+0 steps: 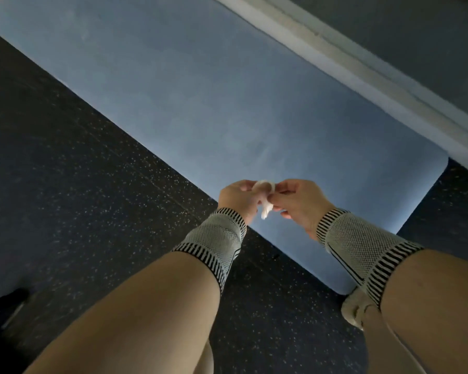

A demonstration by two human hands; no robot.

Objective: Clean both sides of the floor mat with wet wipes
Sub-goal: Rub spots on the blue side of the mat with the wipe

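A long blue-grey floor mat (189, 98) lies flat on the dark floor, running from the upper left to the lower right. Above its near end, my left hand (237, 199) and my right hand (300, 203) are held close together. Both pinch a small crumpled white wet wipe (266, 201) between their fingertips, and a strip of the wipe hangs down between them. Knitted striped wrist sleeves cover both wrists. The wipe is off the mat, in the air.
Dark speckled flooring (73, 190) surrounds the mat on the left and below. A pale raised ledge (362, 68) runs along the mat's far right edge. A dark object (7, 303) sits at the lower left. A light-coloured foot (355, 309) shows at the mat's near corner.
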